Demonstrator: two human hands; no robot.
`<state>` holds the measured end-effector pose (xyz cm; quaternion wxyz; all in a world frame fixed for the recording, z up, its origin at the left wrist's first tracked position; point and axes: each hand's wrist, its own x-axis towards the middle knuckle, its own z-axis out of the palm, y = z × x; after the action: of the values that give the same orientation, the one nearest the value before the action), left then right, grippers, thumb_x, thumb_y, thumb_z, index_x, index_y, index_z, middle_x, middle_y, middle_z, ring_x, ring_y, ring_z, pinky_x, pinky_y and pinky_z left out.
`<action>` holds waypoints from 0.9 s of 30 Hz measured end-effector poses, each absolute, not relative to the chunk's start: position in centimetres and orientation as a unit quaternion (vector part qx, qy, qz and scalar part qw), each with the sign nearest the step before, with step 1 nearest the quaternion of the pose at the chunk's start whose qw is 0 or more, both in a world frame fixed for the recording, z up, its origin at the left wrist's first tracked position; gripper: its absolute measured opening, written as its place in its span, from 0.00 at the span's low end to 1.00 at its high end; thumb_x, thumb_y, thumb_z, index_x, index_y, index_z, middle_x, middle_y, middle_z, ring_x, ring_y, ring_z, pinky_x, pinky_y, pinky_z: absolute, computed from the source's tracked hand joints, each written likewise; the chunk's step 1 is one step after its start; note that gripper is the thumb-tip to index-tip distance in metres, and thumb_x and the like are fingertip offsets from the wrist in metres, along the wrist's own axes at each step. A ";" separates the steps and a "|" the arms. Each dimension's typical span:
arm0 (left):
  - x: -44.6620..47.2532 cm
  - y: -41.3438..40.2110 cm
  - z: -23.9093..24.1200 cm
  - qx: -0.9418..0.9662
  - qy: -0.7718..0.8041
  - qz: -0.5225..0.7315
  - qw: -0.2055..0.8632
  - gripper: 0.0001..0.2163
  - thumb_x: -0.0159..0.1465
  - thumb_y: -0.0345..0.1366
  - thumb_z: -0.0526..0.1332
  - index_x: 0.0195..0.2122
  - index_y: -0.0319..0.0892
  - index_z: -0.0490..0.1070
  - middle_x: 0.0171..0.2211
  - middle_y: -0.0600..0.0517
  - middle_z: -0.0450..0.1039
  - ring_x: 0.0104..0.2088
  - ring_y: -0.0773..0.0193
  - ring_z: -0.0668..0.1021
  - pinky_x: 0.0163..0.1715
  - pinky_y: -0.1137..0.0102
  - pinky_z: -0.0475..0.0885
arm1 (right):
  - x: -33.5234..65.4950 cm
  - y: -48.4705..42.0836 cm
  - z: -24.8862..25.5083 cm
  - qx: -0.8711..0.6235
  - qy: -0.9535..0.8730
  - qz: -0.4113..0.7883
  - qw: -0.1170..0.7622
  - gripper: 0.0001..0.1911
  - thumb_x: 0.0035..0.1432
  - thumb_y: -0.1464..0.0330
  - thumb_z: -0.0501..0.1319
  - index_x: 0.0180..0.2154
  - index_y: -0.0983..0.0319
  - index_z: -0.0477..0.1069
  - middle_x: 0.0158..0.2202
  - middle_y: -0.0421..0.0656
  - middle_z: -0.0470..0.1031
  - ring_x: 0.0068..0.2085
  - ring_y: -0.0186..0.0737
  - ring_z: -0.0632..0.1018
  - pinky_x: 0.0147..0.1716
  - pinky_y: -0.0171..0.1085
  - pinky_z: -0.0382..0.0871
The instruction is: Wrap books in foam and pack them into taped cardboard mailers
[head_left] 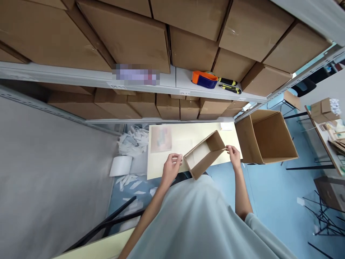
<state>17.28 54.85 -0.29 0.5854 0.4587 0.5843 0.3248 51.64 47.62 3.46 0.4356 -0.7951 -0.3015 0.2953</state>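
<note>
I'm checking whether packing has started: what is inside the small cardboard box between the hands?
The small cardboard box looks empty: pale inner walls show, and nothing is visible inside. Its near wall hides part of the interior. The left hand and right hand pinch its ends.

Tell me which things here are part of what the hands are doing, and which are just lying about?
In hand:
- small open cardboard box, held at both ends
- left hand, at its near end
- right hand, pinching its far flap
- pale table under it

Lying about:
- large open carton
- tape dispenser on the shelf
- two cutters
- paper scraps
</note>
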 end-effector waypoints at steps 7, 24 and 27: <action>17.4 51.3 4.0 0.602 0.565 0.174 0.537 0.17 0.59 0.54 0.71 0.25 0.49 0.72 0.24 0.52 0.77 0.27 0.56 0.78 0.32 0.65 0.67 | 51.8 51.4 6.8 -0.811 -0.411 0.247 0.335 0.24 0.59 0.47 0.68 0.45 0.60 0.81 0.41 0.49 0.86 0.43 0.51 0.84 0.45 0.46 0.78; 23.9 56.8 8.2 0.688 0.648 0.120 0.303 0.10 0.68 0.41 0.58 0.29 0.48 0.61 0.27 0.53 0.75 0.30 0.58 0.78 0.34 0.67 0.63 | 55.0 50.3 6.6 -0.807 -0.494 0.158 0.281 0.15 0.68 0.56 0.57 0.35 0.58 0.74 0.36 0.45 0.82 0.33 0.44 0.80 0.35 0.40 0.66; 24.4 57.4 7.4 0.714 0.639 0.096 0.270 0.10 0.71 0.39 0.56 0.31 0.48 0.63 0.31 0.51 0.78 0.32 0.57 0.79 0.34 0.66 0.62 | 54.4 50.3 5.4 -0.814 -0.500 0.137 0.263 0.15 0.70 0.58 0.55 0.38 0.59 0.74 0.37 0.46 0.82 0.32 0.43 0.79 0.33 0.39 0.64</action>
<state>24.44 57.38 7.37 0.2696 0.7138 0.6393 0.0955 54.45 50.30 5.41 0.2632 -0.8135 -0.5001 0.1371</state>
